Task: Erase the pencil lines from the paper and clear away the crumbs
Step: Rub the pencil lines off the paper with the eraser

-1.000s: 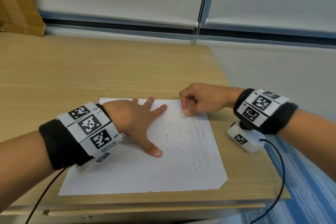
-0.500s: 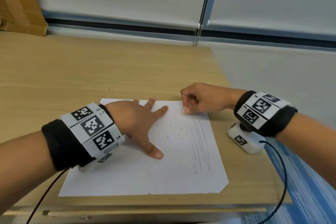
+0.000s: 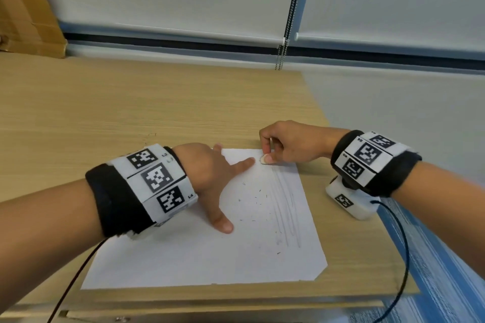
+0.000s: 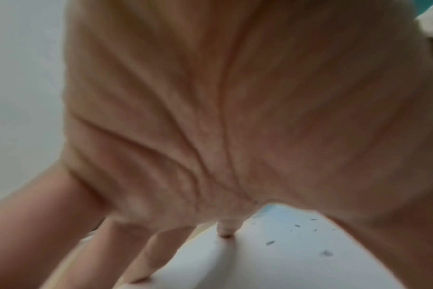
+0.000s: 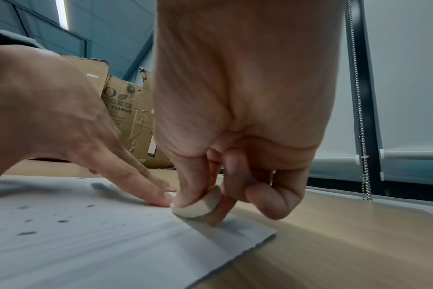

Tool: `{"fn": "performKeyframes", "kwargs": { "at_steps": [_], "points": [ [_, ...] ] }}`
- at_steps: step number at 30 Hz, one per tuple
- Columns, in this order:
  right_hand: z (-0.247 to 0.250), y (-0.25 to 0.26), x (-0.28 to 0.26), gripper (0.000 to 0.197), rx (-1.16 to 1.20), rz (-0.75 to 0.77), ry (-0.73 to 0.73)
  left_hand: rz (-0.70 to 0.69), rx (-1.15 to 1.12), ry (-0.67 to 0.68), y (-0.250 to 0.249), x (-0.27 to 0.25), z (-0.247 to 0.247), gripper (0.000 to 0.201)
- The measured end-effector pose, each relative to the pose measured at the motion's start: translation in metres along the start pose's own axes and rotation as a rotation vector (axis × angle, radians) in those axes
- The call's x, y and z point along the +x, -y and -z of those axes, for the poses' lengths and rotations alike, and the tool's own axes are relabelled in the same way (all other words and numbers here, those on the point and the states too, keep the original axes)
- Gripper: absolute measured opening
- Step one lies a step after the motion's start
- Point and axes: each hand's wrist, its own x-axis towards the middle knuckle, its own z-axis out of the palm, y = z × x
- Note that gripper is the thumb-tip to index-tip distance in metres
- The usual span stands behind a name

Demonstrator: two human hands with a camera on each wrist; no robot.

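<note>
— Where is the eraser point(image 5: 198, 206) now?

— The right hand point(image 3: 291, 145) pinches it between thumb and curled fingers point(image 5: 235, 172), pressed on the far right corner of the paper point(image 3: 189, 257), at the top of the grey pencil lines point(image 3: 284, 207).

— And the left hand point(image 3: 207, 173)?

— Its fingers are spread flat on the paper. Dark crumbs point(image 3: 258, 196) lie between them and the lines, on the wooden worktop point(image 3: 131, 102).

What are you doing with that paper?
A person is rubbing out pencil lines. The right hand pinches a small white eraser and presses it on the far edge of the sheet of paper, at the top of the grey pencil lines. The left hand lies flat with fingers spread, holding the sheet down on the wooden desk. The lines are mostly still there, and dark eraser crumbs are scattered beside them.
</note>
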Motion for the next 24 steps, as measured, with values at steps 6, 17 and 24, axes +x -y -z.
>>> {"fn": "performKeyframes", "kwargs": {
  "at_steps": [6,17,24],
  "points": [
    [-0.002,0.005,-0.017,0.016,0.072,0.103,0.246,-0.035,0.027,0.018,-0.008,0.008,0.008,0.14],
    [-0.006,0.004,-0.021,0.017,0.116,0.106,0.296,-0.009,0.016,-0.006,-0.009,0.009,0.006,0.141],
    [-0.007,0.002,-0.019,0.018,0.074,0.089,0.073,0.006,0.025,-0.008,-0.011,0.006,0.005,0.137]
  ]
}}
